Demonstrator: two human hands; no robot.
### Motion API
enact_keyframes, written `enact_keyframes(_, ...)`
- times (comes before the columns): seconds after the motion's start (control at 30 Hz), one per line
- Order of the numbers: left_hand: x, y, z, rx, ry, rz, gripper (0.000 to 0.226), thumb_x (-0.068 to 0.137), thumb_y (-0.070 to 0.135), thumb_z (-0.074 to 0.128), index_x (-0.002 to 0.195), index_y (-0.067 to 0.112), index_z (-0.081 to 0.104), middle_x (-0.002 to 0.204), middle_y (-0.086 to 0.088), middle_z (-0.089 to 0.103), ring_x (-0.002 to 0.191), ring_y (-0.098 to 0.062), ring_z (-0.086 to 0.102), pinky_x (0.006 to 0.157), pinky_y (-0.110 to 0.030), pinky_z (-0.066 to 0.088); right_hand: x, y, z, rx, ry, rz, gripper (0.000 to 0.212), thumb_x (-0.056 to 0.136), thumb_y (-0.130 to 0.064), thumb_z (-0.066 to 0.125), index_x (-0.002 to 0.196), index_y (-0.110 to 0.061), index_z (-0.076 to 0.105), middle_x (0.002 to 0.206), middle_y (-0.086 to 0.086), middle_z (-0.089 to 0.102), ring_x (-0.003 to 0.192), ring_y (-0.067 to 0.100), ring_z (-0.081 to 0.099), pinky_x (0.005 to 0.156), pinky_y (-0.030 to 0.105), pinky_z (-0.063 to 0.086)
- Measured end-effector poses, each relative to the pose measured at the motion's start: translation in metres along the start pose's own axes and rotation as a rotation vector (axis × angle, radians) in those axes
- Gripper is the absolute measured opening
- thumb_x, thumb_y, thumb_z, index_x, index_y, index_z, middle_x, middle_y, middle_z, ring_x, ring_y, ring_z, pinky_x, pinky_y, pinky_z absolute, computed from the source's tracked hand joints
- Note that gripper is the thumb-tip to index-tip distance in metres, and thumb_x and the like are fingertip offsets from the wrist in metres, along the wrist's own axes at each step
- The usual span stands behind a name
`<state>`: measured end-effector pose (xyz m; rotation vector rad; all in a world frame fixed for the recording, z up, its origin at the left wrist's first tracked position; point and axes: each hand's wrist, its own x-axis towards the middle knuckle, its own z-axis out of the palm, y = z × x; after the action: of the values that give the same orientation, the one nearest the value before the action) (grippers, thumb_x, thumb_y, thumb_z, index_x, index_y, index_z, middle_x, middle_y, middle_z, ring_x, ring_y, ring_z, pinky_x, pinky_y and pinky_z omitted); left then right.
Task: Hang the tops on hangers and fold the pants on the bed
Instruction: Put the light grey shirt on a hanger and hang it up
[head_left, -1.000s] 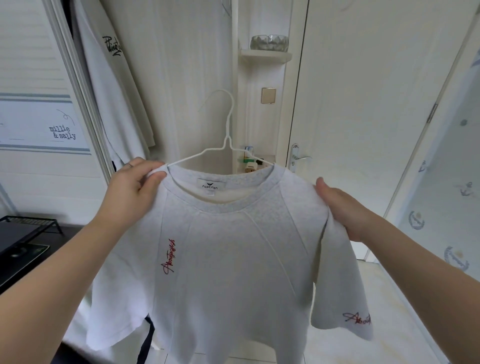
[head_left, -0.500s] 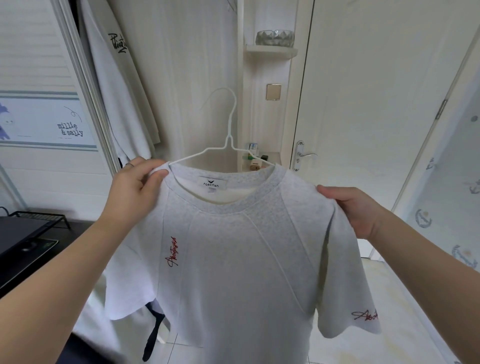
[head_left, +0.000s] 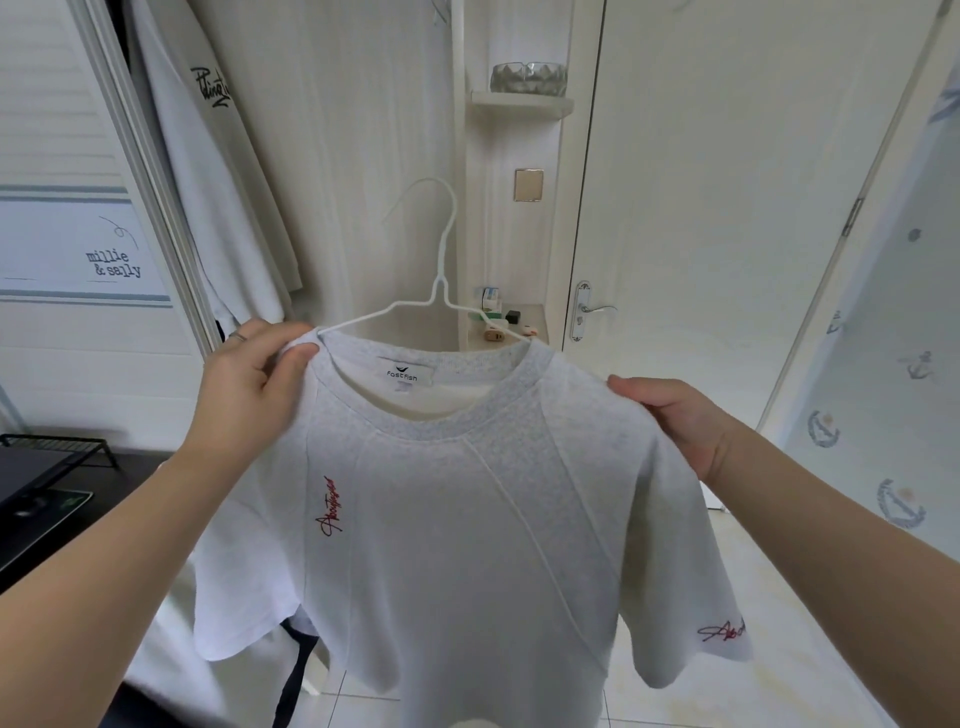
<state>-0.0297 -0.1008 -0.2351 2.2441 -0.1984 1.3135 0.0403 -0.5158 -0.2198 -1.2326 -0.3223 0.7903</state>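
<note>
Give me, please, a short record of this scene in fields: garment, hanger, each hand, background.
garment: light grey short-sleeved T-shirt with red script, held up, front toward the camera
hanger: thin white wire hanger, arms inside the neck opening, hook up and free
left hand: pinches the shirt's shoulder beside the collar
right hand: grips the other shoulder
background: white top with black script hanging at left; white door; glass bowl on a small shelf

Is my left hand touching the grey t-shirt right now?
Touching. The head view shows the left hand pinching the grey t-shirt at its shoulder, with the thumb in front of the cloth beside the collar.
</note>
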Motion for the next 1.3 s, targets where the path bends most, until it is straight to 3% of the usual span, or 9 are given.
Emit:
enact_keyframes(0.17, -0.003, -0.002, 0.0, 0.017, -0.025, 0.012, 0.023, 0.097, 0.024, 0.059, 0.112, 0.014, 0.074, 0.08, 0.001, 0.057, 0.085, -0.002, 0.055, 0.082, -0.009, 0.038, -0.002, -0.009, 0.011, -0.435, 0.066, -0.046, 0.014, 0.067, -0.016, 0.071, 0.073, -0.01, 0.06, 0.073, 0.007, 0.055, 0.064, 0.02, 0.053, 0.057, 0.028, 0.041)
enact_keyframes(0.27, -0.004, 0.001, 0.0, 0.046, -0.033, 0.022, 0.024, 0.097, 0.023, 0.059, 0.112, 0.013, 0.073, 0.079, -0.004, 0.058, 0.084, -0.005, 0.054, 0.08, -0.01, 0.038, 0.005, -0.003, 0.014, -0.621, 0.161, -0.248, 0.027, 0.069, -0.002, 0.061, 0.061, -0.016, 0.039, 0.061, 0.0, 0.032, 0.054, 0.013, 0.027, 0.051, 0.026, 0.02)
enact_keyframes(0.43, -0.005, 0.004, -0.004, 0.072, -0.012, 0.028, 0.023, 0.096, 0.021, 0.059, 0.112, 0.012, 0.073, 0.081, 0.009, 0.055, 0.082, 0.0, 0.052, 0.081, -0.008, 0.037, 0.008, -0.003, 0.015, -0.32, 0.184, -0.14, 0.037, 0.084, 0.014, 0.053, 0.102, -0.011, 0.074, 0.099, 0.016, 0.075, 0.082, 0.027, 0.072, 0.068, 0.032, 0.057)
enact_keyframes(0.67, -0.008, 0.009, -0.003, 0.081, -0.028, 0.044, 0.024, 0.097, 0.02, 0.058, 0.113, 0.011, 0.074, 0.081, -0.007, 0.059, 0.083, -0.021, 0.054, 0.078, -0.024, 0.041, 0.009, -0.002, 0.012, -0.134, 0.064, 0.086, 0.022, 0.082, -0.024, 0.059, 0.08, -0.011, 0.077, 0.094, 0.003, 0.072, 0.084, 0.019, 0.072, 0.07, 0.029, 0.057)
enact_keyframes(0.87, -0.013, 0.005, -0.002, 0.083, -0.013, 0.008, 0.026, 0.096, 0.02, 0.059, 0.114, 0.009, 0.074, 0.083, -0.007, 0.06, 0.082, -0.021, 0.055, 0.082, -0.018, 0.041, 0.009, -0.001, 0.012, -0.115, 0.105, 0.134, 0.017, 0.084, -0.026, 0.068, 0.093, -0.017, 0.079, 0.103, 0.005, 0.074, 0.091, 0.022, 0.073, 0.074, 0.033, 0.06)
enact_keyframes(0.97, -0.017, 0.003, 0.001, 0.091, -0.023, 0.025, 0.025, 0.096, 0.02, 0.06, 0.114, 0.01, 0.074, 0.083, -0.006, 0.059, 0.085, -0.024, 0.055, 0.083, -0.023, 0.043, 0.012, -0.001, 0.015, -0.277, 0.308, -0.044, 0.005, 0.084, -0.016, 0.073, 0.079, -0.016, 0.074, 0.085, 0.002, 0.07, 0.076, 0.017, 0.066, 0.065, 0.029, 0.052)
enact_keyframes(1.1, -0.017, 0.001, 0.008, 0.221, -0.015, 0.074, 0.023, 0.099, 0.017, 0.06, 0.116, 0.011, 0.073, 0.084, -0.007, 0.058, 0.091, -0.035, 0.055, 0.079, -0.038, 0.046, 0.019, 0.008, 0.017, -1.11, 0.694, -0.657, 0.012, 0.092, -0.007, 0.068, 0.08, -0.007, 0.066, 0.082, 0.006, 0.064, 0.076, 0.021, 0.056, 0.072, 0.033, 0.044)
enact_keyframes(1.2, -0.011, 0.004, 0.009, 0.275, 0.028, 0.105, 0.027, 0.1, 0.022, 0.055, 0.116, 0.009, 0.072, 0.084, -0.01, 0.057, 0.088, -0.036, 0.053, 0.079, -0.036, 0.043, 0.016, 0.015, 0.019, -1.344, 0.717, -0.909, 0.009, 0.098, -0.012, 0.062, 0.089, -0.009, 0.061, 0.085, -0.002, 0.058, 0.074, 0.017, 0.051, 0.068, 0.032, 0.042)
enact_keyframes(1.3, -0.009, 0.014, 0.008, 0.216, 0.077, 0.067, 0.022, 0.098, 0.016, 0.06, 0.114, 0.01, 0.073, 0.083, -0.006, 0.059, 0.089, -0.026, 0.054, 0.08, -0.027, 0.038, 0.013, 0.015, 0.016, -1.421, 0.57, -0.86, 0.013, 0.096, -0.021, 0.067, 0.09, -0.019, 0.056, 0.077, -0.006, 0.054, 0.065, 0.011, 0.046, 0.062, 0.032, 0.042)
